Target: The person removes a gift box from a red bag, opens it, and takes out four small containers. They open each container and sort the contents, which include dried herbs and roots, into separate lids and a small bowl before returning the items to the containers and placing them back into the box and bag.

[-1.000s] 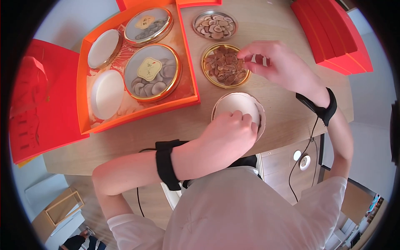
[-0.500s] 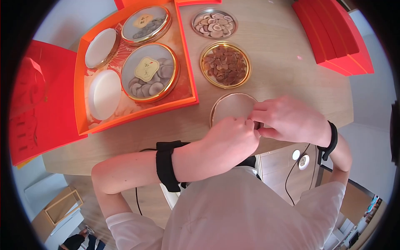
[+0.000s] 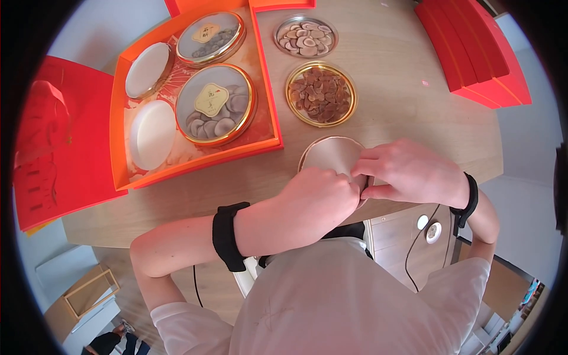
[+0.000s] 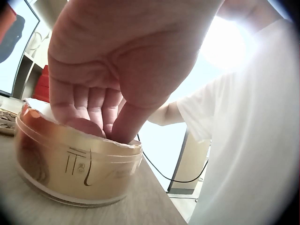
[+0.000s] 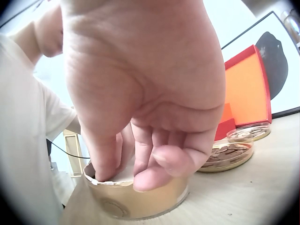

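While both grips (image 3: 313, 204) (image 3: 414, 171) touch its rim (image 3: 333, 137), the tub (image 4: 77, 171) sits beneath.

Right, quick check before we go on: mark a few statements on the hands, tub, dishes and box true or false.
1. The left hand and right hand are both at the tub. True.
2. The tub lies on its side. False: it stands upright on the table.
3. The brown pieces' dish sits between the tub and the pale slices' dish. True.
4. The orange box is closed. False: the box is open, labelled containers showing.
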Available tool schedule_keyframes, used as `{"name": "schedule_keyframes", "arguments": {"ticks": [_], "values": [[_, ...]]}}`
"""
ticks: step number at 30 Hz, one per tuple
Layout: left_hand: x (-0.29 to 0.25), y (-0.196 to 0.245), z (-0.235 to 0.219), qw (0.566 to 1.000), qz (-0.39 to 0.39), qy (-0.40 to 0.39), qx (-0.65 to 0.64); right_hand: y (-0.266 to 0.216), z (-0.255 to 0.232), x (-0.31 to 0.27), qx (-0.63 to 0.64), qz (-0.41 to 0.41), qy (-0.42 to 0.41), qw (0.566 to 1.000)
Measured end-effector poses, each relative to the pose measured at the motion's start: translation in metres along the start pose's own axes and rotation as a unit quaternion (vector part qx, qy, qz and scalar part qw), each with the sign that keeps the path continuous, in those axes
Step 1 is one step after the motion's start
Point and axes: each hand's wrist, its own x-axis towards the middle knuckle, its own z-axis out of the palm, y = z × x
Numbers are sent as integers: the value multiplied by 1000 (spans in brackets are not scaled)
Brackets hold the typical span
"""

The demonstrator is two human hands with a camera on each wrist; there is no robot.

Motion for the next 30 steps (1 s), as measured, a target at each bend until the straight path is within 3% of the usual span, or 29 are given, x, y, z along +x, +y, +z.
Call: {"name": "schedule_keyframes", "arguments": {"ticks": [9,18,25,28,30], "values": [[-5,1,-2,1000,-23,9,12,0,0,-1,4,-2,8,1000],[-4,-1,-19,993,-30,103,59,0,0,-1,-21,11,5,1000],[15,-15,-35,937,-128,234,224,-10,2,2,-49,4,33,998],[7,-10,-23,952,-93,211,203,-19,5,2,-85,-22,56,995],[-3,-7,-18,978,-50,143,142,-16,18,7,-90,-33,58,994]]}}
